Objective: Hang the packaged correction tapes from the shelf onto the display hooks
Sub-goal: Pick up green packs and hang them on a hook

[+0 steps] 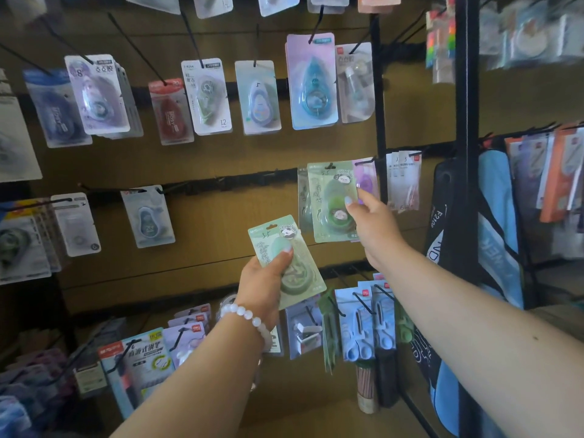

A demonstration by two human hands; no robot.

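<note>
My left hand (pixel 264 284), with a white bead bracelet on its wrist, grips a green packaged correction tape (pixel 294 273) in front of the brown display wall, thumb across its front. My right hand (pixel 373 226) pinches the right edge of a second green correction tape pack (pixel 330 200) at the top of which a black hook (pixel 330 167) shows. Behind that pack hangs another green one, partly hidden. A purple pack (pixel 366 178) hangs just right of it.
Rows of black hooks carry other packaged tapes, such as a blue one (pixel 313 83). Scissors packs (pixel 363 324) hang below my hands. A black rack post (pixel 464 147) and blue bags (pixel 496 229) stand at the right. Pen packs (pixel 142 358) hang lower left.
</note>
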